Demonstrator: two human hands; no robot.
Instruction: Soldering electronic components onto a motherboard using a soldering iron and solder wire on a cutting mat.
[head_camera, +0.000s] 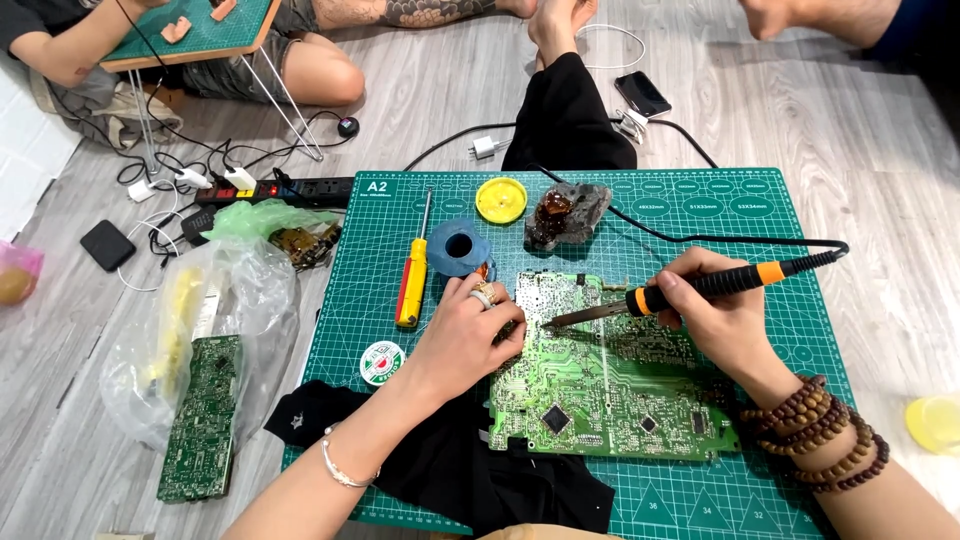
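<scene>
The right hand (715, 315) has a clenched grip on the black-and-orange soldering iron (700, 288), tip down on the green circuit board (610, 385) lying on the cutting mat (700, 215), while the left hand (465, 335) presses fingers, not closed around anything, onto the board's left edge.

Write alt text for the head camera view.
A right hand holds a soldering iron tip-down on a green circuit board, which the left hand steadies, on a green cutting mat on the floor.
</scene>
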